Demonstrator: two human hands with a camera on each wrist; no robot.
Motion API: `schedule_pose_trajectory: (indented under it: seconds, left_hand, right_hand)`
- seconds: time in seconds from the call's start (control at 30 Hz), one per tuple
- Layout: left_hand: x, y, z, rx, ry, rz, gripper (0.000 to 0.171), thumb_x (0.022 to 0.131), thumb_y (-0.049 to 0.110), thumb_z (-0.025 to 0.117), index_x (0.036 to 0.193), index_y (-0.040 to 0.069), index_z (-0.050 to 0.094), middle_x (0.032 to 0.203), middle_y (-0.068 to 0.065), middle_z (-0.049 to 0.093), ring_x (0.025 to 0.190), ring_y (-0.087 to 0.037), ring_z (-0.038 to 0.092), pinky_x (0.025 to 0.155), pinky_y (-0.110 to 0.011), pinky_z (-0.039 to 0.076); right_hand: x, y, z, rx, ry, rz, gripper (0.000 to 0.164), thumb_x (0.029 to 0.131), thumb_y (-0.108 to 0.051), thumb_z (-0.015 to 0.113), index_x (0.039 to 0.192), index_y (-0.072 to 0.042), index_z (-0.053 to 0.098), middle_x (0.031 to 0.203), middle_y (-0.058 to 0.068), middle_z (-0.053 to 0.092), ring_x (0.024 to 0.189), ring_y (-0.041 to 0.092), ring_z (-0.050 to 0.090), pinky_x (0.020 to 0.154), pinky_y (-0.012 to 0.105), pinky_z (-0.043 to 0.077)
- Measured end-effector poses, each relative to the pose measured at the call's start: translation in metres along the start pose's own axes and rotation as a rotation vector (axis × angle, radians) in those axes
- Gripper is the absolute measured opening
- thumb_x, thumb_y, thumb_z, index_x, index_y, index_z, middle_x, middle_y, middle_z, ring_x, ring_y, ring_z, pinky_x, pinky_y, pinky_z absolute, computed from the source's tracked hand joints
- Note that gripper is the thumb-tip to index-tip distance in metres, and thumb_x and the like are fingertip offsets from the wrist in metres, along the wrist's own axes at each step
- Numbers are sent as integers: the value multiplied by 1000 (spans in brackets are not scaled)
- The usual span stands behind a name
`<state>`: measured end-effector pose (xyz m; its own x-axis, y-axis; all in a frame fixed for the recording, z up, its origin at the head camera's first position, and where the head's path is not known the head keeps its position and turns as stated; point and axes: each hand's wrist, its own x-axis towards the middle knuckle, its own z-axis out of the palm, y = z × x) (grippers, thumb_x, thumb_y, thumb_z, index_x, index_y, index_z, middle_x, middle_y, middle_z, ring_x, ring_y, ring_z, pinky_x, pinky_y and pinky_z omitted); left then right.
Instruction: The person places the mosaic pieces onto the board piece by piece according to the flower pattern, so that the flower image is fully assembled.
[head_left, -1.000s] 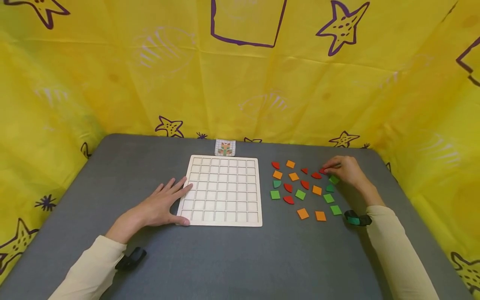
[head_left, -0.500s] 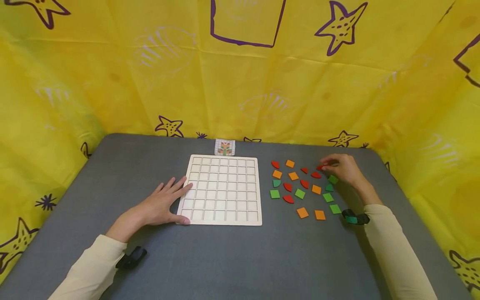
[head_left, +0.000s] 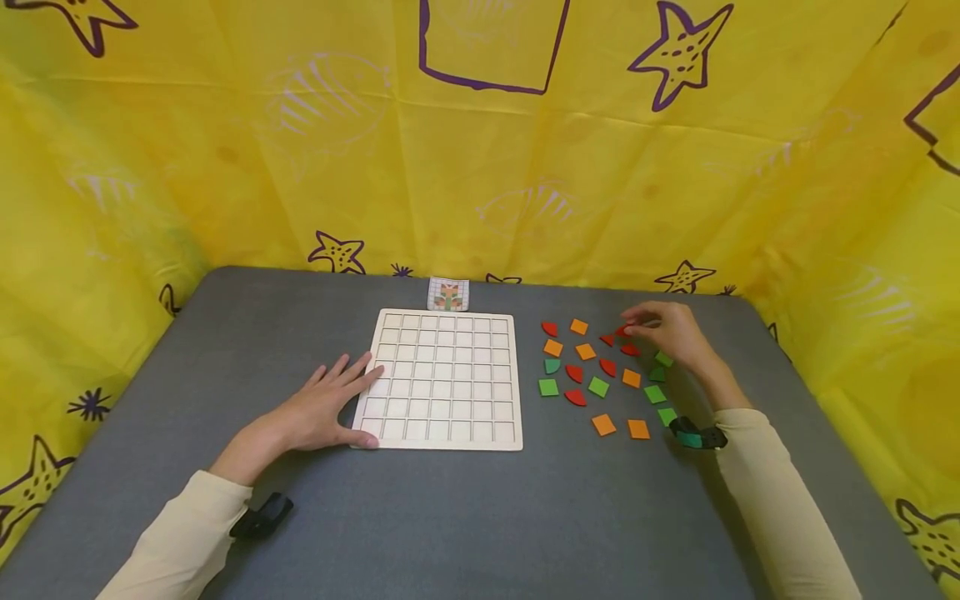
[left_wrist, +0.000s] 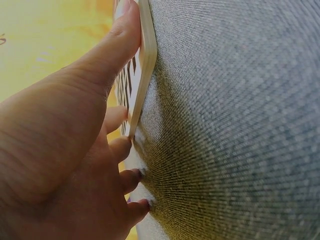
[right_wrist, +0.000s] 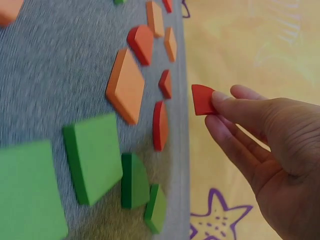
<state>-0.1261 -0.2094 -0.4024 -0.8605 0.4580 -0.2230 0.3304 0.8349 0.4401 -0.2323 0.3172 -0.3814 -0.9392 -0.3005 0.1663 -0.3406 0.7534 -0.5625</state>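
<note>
Between thumb and fingers, my right hand [head_left: 671, 332] pinches a red quarter-circle tile [right_wrist: 202, 99], lifted off the table above the loose tiles. My left hand [head_left: 318, 410] lies spread at the left edge of a pale wooden grid board [head_left: 442, 380], its thumb and index finger on the rim. The left wrist view shows the thumb [left_wrist: 120, 37] over the board's edge and the other fingertips near the cloth. All visible cells of the board hold nothing.
Right of the board lie several loose tiles: orange squares [head_left: 603, 425], green squares [head_left: 548, 387], red rounded pieces [head_left: 575, 397] and dark green ones [head_left: 552, 366]. A small pattern card [head_left: 448, 295] sits behind the board. A yellow patterned curtain [head_left: 480, 167] hangs behind the grey table [head_left: 450, 525].
My right hand has raised the red tile from the table and carried it a little to the left. The left hand stays on the board's edge.
</note>
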Motion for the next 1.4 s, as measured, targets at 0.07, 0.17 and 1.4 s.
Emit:
schedule_pose_trajectory:
  seconds: [0.07, 0.17, 1.4]
  left_hand:
    - [1, 0, 1, -1, -1, -4, 112, 70, 64, 76, 155, 10, 27, 162, -19, 14, 145, -51, 7, 112, -67, 5]
    - [1, 0, 1, -3, -3, -8, 113, 70, 64, 76, 155, 10, 26, 162, -18, 14, 145, -50, 7, 113, -66, 5]
    - [-2, -1, 0, -23, 5, 8, 114, 72, 65, 74, 156, 6, 23, 162, -18, 13, 145, -50, 5, 112, -67, 3]
  right_hand:
    - [1, -3, 2, 5, -1, -7, 23, 88, -2, 71, 110, 4, 71, 98, 18, 72, 89, 32, 68, 76, 42, 57]
    - [1, -8, 5, 8, 3, -22, 23, 88, -2, 72, 110, 4, 71, 98, 18, 72, 89, 32, 68, 76, 39, 58]
    - [52, -85, 73, 132, -93, -132, 22, 85, -6, 76, 104, 3, 73, 96, 11, 73, 89, 25, 68, 82, 41, 56]
